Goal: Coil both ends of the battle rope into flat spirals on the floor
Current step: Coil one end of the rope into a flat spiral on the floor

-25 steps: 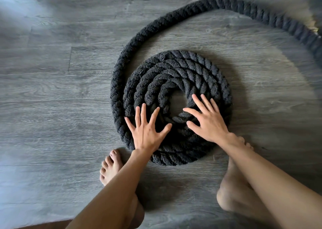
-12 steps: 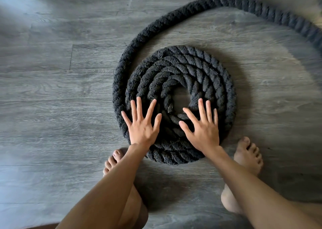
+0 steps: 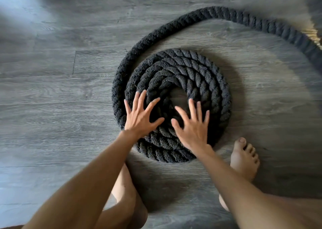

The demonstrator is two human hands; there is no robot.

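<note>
The grey wood-plank floor (image 3: 52, 106) filled the left of the view, with a pale patch of light in its upper left corner. From the lower left a bare forearm reached up to the left hand (image 3: 141, 117), which lay palm down on the near left part of the spiral (image 3: 200, 68), its fingers straight and spread wide, gripping nothing. Under that forearm the bent left leg (image 3: 125, 194) showed, its foot hidden. The black battle rope (image 3: 244, 17) lay on the floor in the middle of the view, one end wound into a flat coil of several tight turns around a small bare spot of floor at the centre. The outermost turn stood slightly off the packed coil on the left side, then swept up and over to the right in a wide arc. The right hand (image 3: 193, 127) lay just beside the left one on the near middle of the spiral, also flat and open, fingers splayed toward the centre (both hands were a little blurred). To its right the bare right foot (image 3: 244, 157) stood on the floor just beside the coil's near edge. Further right, the loose rope ran down and out of view at the right edge.
</note>
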